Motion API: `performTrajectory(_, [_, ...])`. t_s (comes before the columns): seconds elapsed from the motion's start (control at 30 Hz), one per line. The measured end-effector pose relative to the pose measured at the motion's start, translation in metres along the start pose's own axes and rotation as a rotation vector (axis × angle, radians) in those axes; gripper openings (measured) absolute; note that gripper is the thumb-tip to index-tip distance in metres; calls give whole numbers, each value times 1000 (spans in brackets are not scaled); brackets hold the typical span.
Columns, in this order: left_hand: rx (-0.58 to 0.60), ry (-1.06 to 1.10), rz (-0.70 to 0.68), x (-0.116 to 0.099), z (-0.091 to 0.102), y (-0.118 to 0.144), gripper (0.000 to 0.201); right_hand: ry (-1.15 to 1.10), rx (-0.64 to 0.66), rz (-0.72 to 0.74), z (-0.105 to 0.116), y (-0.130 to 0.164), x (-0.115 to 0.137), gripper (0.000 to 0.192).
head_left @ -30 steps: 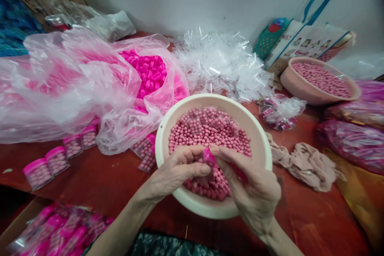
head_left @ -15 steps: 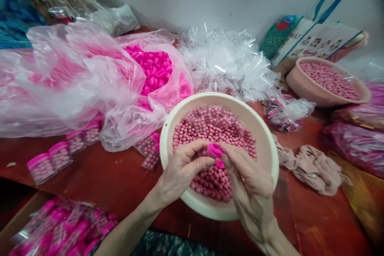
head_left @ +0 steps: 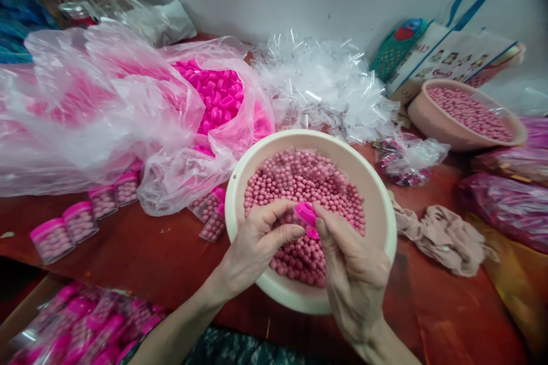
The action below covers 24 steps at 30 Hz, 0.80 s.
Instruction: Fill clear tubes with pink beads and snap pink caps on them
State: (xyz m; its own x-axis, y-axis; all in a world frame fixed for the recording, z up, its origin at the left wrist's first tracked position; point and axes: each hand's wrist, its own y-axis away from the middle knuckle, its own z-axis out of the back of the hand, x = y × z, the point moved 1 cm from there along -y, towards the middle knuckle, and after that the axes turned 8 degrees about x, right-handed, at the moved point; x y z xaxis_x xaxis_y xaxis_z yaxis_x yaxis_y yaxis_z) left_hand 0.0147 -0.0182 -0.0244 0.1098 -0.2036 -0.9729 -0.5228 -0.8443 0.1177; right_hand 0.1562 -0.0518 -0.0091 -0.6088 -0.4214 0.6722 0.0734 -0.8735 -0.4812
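Note:
Over a cream basin (head_left: 233, 214) full of pink beads (head_left: 295, 177), my two hands meet. My left hand (head_left: 257, 239) is closed, thumb and forefinger pinching what looks like a small clear plastic box, mostly hidden by the fingers. A bright pink cap (head_left: 305, 213) sits at its end, between the hands. My right hand (head_left: 353, 256) is closed on this cap with thumb and forefinger. A second bit of pink plastic (head_left: 312, 232) shows just below, partly covered by the right fingers.
Left of the basin lie filled boxes with pink lids (head_left: 52, 240) and a bag (head_left: 171, 174) of loose pink caps (head_left: 220, 100). Clear empty boxes (head_left: 321, 88) are heaped behind. To the right are a crumpled cloth (head_left: 454, 239) and another basin of beads (head_left: 460, 137).
The pink cap has tilted slightly between my fingers. Both hands keep their grip and nearly the same place over the basin. The whole view has shifted a little.

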Motion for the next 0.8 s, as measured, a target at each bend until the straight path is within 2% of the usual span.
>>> performTrajectory(0.13, [-11,-15,18,-2,0,0,9,2,-4,-27,-7,3,3,37])
performTrajectory(0.27, [38,146,32,-5,0,-1,9,-62,33,-34,-5,3,3,40])
performTrajectory(0.43, [46,132,38,-7,-2,0,9,15,104,90,4,-1,-1,44])
performTrajectory(0.6, [50,142,75,-8,-2,0,20,1,169,77,18,-3,-11,46])
performTrajectory(0.8, [37,97,97,-6,-2,1,22,88,262,173,28,5,-17,54])
